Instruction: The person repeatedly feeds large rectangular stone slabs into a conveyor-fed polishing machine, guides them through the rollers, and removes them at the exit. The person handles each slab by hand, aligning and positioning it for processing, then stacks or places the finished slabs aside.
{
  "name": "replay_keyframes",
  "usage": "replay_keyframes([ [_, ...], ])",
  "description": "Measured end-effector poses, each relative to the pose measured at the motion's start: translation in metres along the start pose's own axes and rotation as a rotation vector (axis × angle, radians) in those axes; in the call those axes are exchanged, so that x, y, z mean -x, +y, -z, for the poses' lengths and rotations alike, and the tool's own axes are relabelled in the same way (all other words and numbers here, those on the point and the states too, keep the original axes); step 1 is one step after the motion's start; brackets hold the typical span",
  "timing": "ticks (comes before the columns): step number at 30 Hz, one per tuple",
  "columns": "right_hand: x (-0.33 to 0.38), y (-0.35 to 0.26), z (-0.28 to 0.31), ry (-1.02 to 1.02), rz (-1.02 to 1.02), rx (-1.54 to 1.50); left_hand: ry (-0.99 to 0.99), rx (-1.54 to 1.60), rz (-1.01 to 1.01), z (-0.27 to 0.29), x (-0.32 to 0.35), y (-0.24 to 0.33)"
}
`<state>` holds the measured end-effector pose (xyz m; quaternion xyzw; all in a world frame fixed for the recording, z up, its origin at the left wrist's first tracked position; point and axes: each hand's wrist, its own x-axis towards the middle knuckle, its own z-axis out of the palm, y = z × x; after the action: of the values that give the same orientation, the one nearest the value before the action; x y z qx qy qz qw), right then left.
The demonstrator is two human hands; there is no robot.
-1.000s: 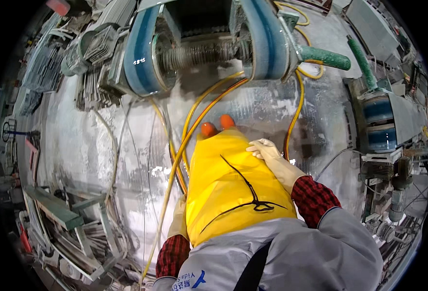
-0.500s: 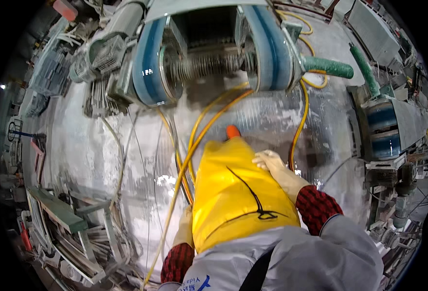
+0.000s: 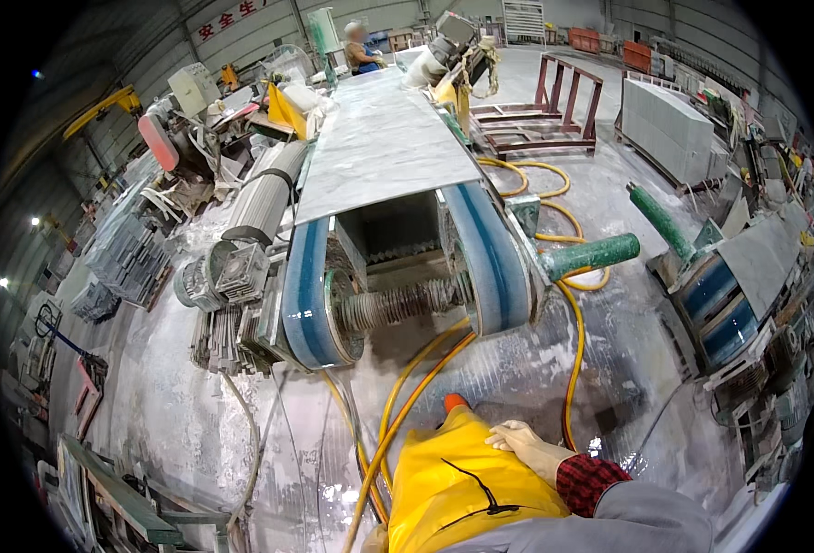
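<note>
A yellow waterproof apron covers my front, with a dark cord tied across it. My right hand, in a cream glove, rests against the apron's right side. Its fingers are stretched and slightly bent, with nothing seen in them. At the lower edge only a bit of my left hand, also gloved, shows beside the apron; its fingers are hidden. Ahead stands a belt conveyor with two blue belts round a ribbed roller. A pale stone slab lies on top. One orange boot tip shows below the apron.
Yellow hoses cross the wet floor by my feet. A green cylinder juts from the conveyor's right side. Another blue-belted machine stands at right, a dark red rack behind. A person is at the far end.
The view has tilted up, so the conveyor's slab top and the hall behind now show. My left hand has mostly dropped out at the lower edge; my right hand stays by the apron.
</note>
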<state>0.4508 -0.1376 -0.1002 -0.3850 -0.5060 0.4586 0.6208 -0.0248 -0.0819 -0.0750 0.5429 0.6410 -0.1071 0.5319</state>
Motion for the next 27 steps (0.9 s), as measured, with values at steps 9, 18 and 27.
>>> replay_keyframes([
  [9,-0.044,-0.065,-0.038,0.740,-0.914,-0.160,-0.048,-0.149,-0.117,-0.011,-0.002,-0.013],
  [18,-0.001,0.044,0.048,0.206,-0.820,-1.350,-0.039,-0.136,-0.100,-0.017,-0.002,-0.001],
  [27,-0.018,-0.007,0.024,0.276,-0.896,-0.859,-0.024,-0.117,-0.081,-0.032,-0.011,-0.017],
])
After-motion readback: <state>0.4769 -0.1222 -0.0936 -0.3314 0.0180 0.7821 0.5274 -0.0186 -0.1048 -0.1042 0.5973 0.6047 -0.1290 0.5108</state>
